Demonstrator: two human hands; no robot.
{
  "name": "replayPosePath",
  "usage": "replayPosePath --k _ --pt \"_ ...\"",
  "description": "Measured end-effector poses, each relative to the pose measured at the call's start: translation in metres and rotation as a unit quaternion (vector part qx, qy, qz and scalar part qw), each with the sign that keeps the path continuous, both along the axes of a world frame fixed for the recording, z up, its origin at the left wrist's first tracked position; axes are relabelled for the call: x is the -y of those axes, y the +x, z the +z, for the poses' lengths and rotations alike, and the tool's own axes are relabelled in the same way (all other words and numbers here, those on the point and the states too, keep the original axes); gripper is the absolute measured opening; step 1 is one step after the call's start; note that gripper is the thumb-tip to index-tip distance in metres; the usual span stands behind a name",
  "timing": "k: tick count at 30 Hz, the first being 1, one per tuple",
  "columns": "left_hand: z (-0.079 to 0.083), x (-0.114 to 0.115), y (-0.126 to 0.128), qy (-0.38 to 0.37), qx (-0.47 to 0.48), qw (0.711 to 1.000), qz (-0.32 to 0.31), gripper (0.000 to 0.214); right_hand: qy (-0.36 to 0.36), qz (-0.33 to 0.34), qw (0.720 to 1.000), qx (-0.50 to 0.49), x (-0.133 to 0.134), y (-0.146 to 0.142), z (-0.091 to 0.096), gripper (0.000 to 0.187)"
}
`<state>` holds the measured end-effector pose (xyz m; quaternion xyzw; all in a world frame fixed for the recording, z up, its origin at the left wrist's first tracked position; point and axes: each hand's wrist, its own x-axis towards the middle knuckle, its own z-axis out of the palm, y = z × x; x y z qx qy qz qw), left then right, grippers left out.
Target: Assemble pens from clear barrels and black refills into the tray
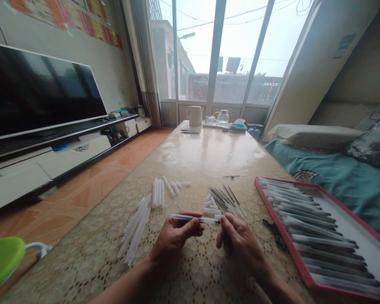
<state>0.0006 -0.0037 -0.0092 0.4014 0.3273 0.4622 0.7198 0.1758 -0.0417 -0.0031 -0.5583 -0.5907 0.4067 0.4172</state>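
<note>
A translucent white pen (207, 220) lies sideways between my hands, a dark refill showing inside it. My left hand (177, 236) is closed around its barrel. At the right end, my right hand (237, 236) pinches the pen with thumb and forefinger, and something dark shows at those fingertips. Just beyond the right hand lie dark thin refills (222, 197) and several short white pieces (210, 206). Long translucent tubes (134, 232) are fanned out left of my left hand, with more white tubes (158, 192) and small white pieces (176, 185) behind them.
A red-edged box (260, 192) at right holds many pens (316, 236); small black parts (276, 233) lie beside it. Far down the patterned table (190, 152) stand a pitcher (194, 115), a glass pot (222, 116) and a tissue pack (238, 126). A green seat (4, 259) is at left.
</note>
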Motion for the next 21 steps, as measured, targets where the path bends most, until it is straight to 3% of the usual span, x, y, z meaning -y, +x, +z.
replayPosePath --k 2,4,7,10,12,14,18,21 --pt "-0.002 -0.001 0.001 0.016 -0.014 1.000 0.003 0.022 0.104 -0.039 0.989 0.095 0.002 0.001 0.002 0.027" --pt "-0.003 -0.001 0.003 0.041 -0.041 0.998 -0.005 0.023 0.180 -0.027 0.971 0.159 0.003 0.000 0.003 0.021" --pt "-0.002 0.000 0.004 0.069 -0.095 0.992 -0.033 0.029 0.211 0.032 0.957 0.196 0.002 0.001 0.002 0.017" --pt "0.007 0.006 0.004 0.103 -0.197 0.974 -0.047 0.040 0.214 -0.026 0.956 0.197 -0.002 0.008 -0.001 0.020" --pt "0.018 0.011 0.003 0.160 -0.316 0.932 -0.074 0.038 0.192 -0.117 0.960 0.165 -0.005 0.015 -0.004 0.024" --pt "0.031 0.014 0.004 0.234 -0.417 0.870 -0.120 0.027 0.158 -0.171 0.965 0.124 -0.008 0.021 -0.006 0.028" --pt "0.045 0.002 0.017 0.400 -0.527 0.742 -0.108 0.026 0.136 -0.186 0.969 0.095 -0.010 0.026 -0.009 0.030" --pt "0.039 -0.016 0.032 0.425 -0.576 0.694 -0.077 0.025 0.138 -0.197 0.966 0.096 -0.010 0.026 -0.009 0.031"
